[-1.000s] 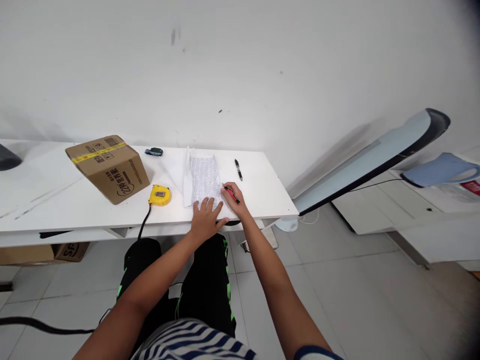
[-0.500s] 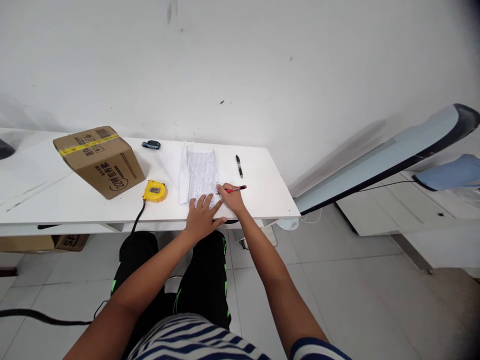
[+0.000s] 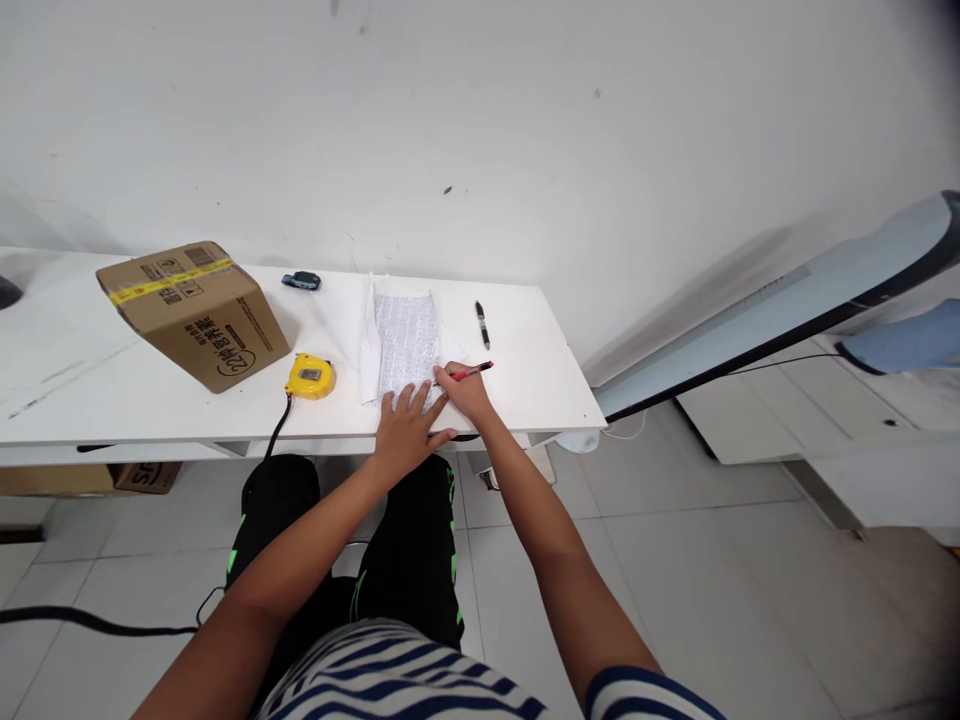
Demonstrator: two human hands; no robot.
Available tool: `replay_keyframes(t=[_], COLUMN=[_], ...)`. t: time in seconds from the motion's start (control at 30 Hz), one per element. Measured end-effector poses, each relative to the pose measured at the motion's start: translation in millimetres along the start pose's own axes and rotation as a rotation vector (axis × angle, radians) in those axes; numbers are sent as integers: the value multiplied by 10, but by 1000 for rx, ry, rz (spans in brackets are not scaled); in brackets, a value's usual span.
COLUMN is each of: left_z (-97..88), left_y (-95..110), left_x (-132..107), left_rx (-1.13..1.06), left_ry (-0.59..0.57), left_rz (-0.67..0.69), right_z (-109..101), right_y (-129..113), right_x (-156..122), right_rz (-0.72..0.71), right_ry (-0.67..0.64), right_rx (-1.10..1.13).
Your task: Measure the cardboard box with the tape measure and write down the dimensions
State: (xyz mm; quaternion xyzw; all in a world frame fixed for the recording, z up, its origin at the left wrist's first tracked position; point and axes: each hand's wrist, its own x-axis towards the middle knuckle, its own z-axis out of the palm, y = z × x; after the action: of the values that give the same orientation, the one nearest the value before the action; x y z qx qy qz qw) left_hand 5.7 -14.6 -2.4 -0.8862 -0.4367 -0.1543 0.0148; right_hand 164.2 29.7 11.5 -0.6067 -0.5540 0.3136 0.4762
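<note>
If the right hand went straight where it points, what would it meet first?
The right hand would probably meet the text-covered sheet just ahead; how high the hand sits above it is unclear.

On desk, left to right: box | tape measure | paper | loose pen

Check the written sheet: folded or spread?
Spread: the sheet shows a broad written face, left hand on its near end. Underside hidden.
</note>
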Motion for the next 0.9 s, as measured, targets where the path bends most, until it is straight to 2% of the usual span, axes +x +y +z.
replay_keyframes(t=[0.13,0.3,0.63,0.9], left_z=[2,17,42,44], left_y=[-1,-9,-11,-6], left_x=[-1,-3,-12,-7], left_rx=[-23,-65,-82,-62], left_ry=[2,26,50,34], left_rz=[3,3,6,8], right_z=[6,6,1,-11], right_y=[17,25,33,59], right_x=[2,4,-6,-1], right_rz=[-10,-4,-35,-6], right_ry=[62,11,66,44], right_rx=[-9,-6,12,-7])
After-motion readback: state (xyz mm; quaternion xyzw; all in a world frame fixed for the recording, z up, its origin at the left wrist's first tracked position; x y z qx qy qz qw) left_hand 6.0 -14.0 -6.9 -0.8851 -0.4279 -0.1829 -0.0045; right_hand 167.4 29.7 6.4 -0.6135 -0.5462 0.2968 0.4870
